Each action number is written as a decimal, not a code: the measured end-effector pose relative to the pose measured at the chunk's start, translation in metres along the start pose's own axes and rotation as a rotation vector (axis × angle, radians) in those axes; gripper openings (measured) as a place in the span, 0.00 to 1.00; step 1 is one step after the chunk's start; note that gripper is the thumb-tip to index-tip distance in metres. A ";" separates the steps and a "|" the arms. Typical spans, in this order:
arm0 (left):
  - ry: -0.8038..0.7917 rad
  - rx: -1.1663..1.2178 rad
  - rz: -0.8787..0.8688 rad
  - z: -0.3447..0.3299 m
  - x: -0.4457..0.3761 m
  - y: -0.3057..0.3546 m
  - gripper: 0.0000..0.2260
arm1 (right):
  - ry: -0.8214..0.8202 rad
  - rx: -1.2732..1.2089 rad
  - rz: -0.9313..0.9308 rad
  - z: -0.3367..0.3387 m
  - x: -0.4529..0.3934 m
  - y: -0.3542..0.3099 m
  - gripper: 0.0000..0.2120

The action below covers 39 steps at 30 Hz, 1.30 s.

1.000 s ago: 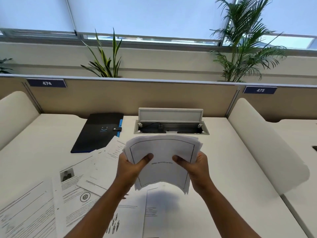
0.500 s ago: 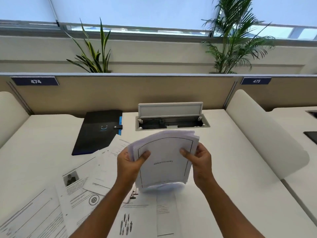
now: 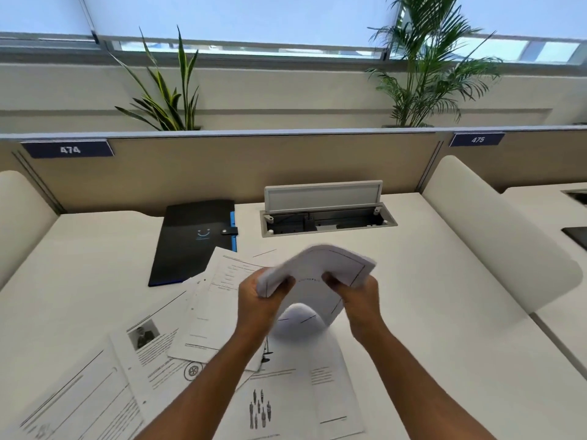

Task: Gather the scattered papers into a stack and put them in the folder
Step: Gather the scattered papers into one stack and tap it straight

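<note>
the paper stack (image 3: 320,274) is held above the counter (image 3: 444,312), bowed and blurred. the left hand (image 3: 257,300) grips its left edge, the right hand (image 3: 359,295) its right edge, fingers curled round the sheets. loose papers (image 3: 203,315) lie scattered below and left. the black folder (image 3: 193,241) lies closed behind them.

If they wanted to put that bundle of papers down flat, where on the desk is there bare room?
Bare desk lies right of both hands, between the cable hatch and the curved divider. Another bare patch sits left of the black folder. Loose sheets crowd the near left.
</note>
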<state>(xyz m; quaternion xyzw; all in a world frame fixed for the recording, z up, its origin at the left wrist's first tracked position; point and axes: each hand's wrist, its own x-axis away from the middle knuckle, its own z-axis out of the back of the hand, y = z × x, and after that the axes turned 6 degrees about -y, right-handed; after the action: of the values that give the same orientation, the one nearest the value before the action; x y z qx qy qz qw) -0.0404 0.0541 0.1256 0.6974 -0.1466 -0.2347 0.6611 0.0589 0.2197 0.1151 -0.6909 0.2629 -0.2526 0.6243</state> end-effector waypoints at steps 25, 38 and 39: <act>0.178 -0.150 0.207 -0.029 0.008 -0.030 0.20 | -0.147 0.147 -0.091 0.020 -0.010 0.006 0.07; 0.322 0.261 0.397 -0.025 0.023 -0.041 0.15 | -0.142 -0.727 -0.467 0.041 -0.021 0.014 0.19; 0.349 0.213 0.377 -0.021 0.022 -0.039 0.14 | -0.135 -0.723 -0.451 0.050 -0.026 0.011 0.20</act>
<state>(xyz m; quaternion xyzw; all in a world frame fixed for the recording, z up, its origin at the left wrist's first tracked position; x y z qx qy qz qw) -0.0149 0.0640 0.0845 0.7533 -0.1814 0.0330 0.6313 0.0731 0.2725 0.0989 -0.9203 0.1353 -0.2286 0.2871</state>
